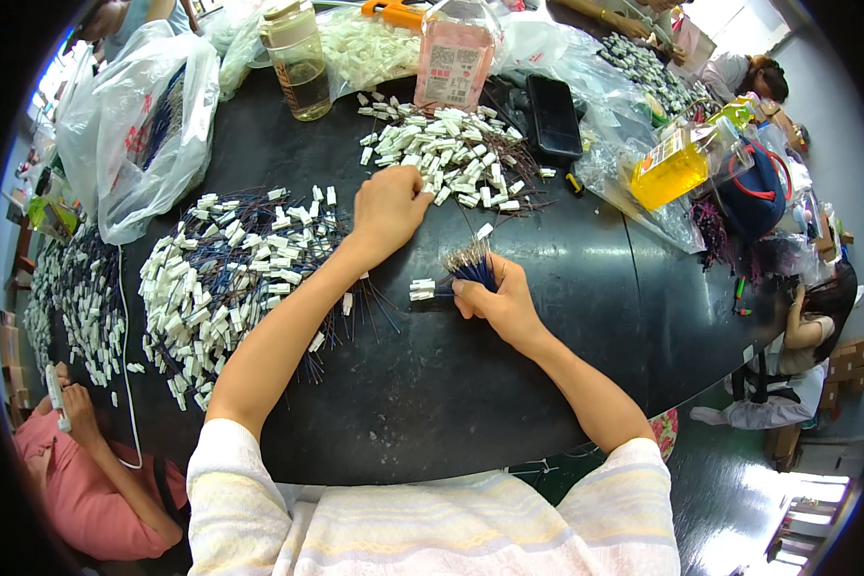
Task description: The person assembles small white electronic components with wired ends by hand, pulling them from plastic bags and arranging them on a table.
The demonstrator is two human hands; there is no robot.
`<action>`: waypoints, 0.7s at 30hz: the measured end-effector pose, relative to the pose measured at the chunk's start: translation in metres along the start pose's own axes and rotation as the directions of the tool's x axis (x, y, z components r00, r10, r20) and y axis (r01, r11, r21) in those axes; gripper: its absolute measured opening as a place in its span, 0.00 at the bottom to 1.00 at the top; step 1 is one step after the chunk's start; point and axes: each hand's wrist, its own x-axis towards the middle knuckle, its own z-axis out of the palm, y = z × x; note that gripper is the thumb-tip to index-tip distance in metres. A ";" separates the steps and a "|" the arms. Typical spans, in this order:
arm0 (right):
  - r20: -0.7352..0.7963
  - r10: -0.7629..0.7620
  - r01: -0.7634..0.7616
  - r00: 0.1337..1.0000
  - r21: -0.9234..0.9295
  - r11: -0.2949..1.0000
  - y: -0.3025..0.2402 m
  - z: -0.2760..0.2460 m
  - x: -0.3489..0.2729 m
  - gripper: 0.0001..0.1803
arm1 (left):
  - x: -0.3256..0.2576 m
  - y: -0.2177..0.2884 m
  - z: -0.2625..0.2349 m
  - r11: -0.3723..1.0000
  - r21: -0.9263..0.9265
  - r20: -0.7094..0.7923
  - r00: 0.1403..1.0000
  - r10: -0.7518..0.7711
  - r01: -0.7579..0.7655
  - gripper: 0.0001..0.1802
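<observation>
My right hand (pixel 501 300) is closed round a bundle of blue wires (pixel 477 276), whose bare metal tips fan out at the upper left. A single white connector (pixel 484 231) stands just above those tips, and a few white connectors (pixel 421 289) lie left of the fingers. My left hand (pixel 391 209) reaches to the near edge of a pile of white connectors (pixel 451 144) with brown wires. Its fingers are curled together against the pile, and what they pinch is hidden. A larger heap of white connectors with dark wires (pixel 226 269) spreads left of my left forearm.
Along the far side stand a lidded bottle (pixel 296 67), a pink-label bottle (pixel 456 58) and a black phone (pixel 554 117). A plastic bag (pixel 130 134) sits at the left, a yellow-liquid bottle (pixel 677 165) at the right. A co-worker in pink (pixel 96 480) works at the lower left.
</observation>
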 end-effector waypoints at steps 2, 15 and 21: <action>-0.006 -0.023 0.022 1.000 -0.023 0.999 0.002 -0.001 0.003 0.03 | -0.003 -0.006 -0.008 0.998 -0.020 0.003 0.998 -0.058 0.058 0.09; -0.029 0.037 -0.035 0.999 0.045 0.998 -0.002 0.001 -0.002 0.06 | -0.062 0.022 -0.065 0.605 -0.694 0.345 0.918 -0.197 0.390 0.05; -0.059 0.032 -0.033 0.998 -0.017 0.999 0.001 0.003 -0.001 0.06 | -0.086 0.017 -0.054 0.379 -0.815 0.415 0.898 -0.147 0.439 0.05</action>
